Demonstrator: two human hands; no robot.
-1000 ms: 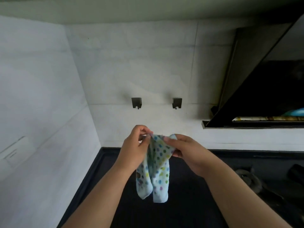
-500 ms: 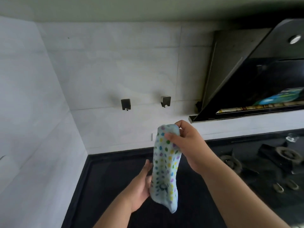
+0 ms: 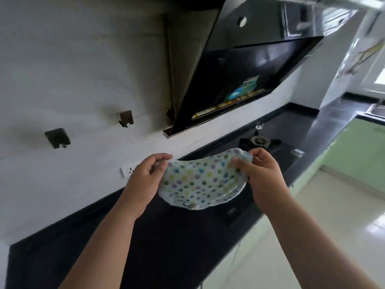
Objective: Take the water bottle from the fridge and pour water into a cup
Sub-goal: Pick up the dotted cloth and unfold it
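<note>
A light blue cloth (image 3: pixel 201 181) with coloured dots hangs stretched between both hands above the black counter (image 3: pixel 162 243). My left hand (image 3: pixel 144 180) pinches its left end and my right hand (image 3: pixel 263 176) pinches its right end. A small clear glass (image 3: pixel 259 125) stands on the counter behind the stove. No water bottle or fridge is in view.
A black range hood (image 3: pixel 239 65) slants out from the white tiled wall above a gas burner (image 3: pixel 259 141). Two dark wall hooks (image 3: pixel 58 137) sit to the left, and a wall socket (image 3: pixel 128 171) is near my left hand. Pale floor and green cabinets (image 3: pixel 358 155) lie to the right.
My left hand has come up and taken the cloth's other end, so the cloth now spreads sideways between both hands. The view has swung to the right and tilted.
</note>
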